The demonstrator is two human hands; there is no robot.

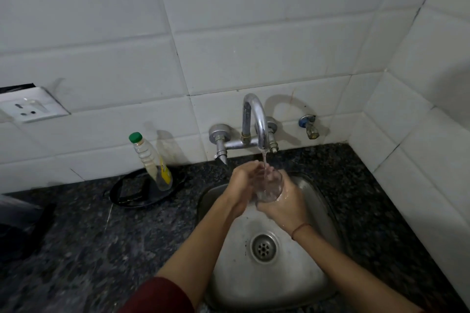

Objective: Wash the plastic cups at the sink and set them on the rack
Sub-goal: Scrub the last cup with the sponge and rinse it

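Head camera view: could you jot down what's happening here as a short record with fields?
place: steel sink set in a dark stone counter
tap: running
clear cup: under the stream, over the sink
right hand: gripping the cup
left hand: pressed against the cup
beside the sink: bottle with green cap, standing on a black round tray
rack: not in view

We've just got one head cam, up close, looking forward and down at the sink [300, 272], tap [256, 119] at 12 o'clock.
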